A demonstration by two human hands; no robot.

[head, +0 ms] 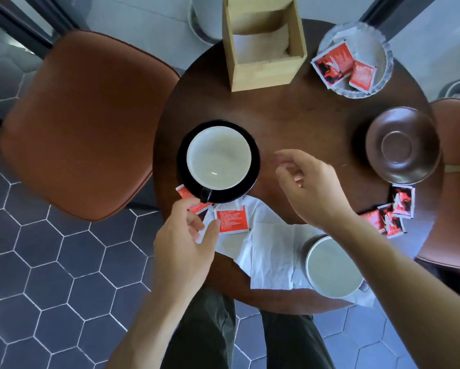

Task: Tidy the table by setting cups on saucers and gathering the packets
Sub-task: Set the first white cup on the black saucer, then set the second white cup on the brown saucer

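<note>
Reaching left hand (182, 241): we pinch a red packet (190, 200) between thumb and forefinger at the table's (303, 115) near-left edge
Right hand (307, 182): we hold it spread, empty, over the table's middle
Black cup (218, 159): on its black saucer (246, 189)
Grey cup (332, 267): on a napkin (271, 259), near edge
Brown saucer (403, 149): bare, right edge
Packets (391, 214): loose at the right edge; others in the glass dish (383, 67)

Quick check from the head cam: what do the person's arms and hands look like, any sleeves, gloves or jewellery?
Both forearms are bare as far as the picture shows, with no sleeves in view. The left hand and the right hand wear no gloves, and no watch or bracelet shows. Something small glints at the right hand's fingers, perhaps a ring; too blurred to tell.
</note>
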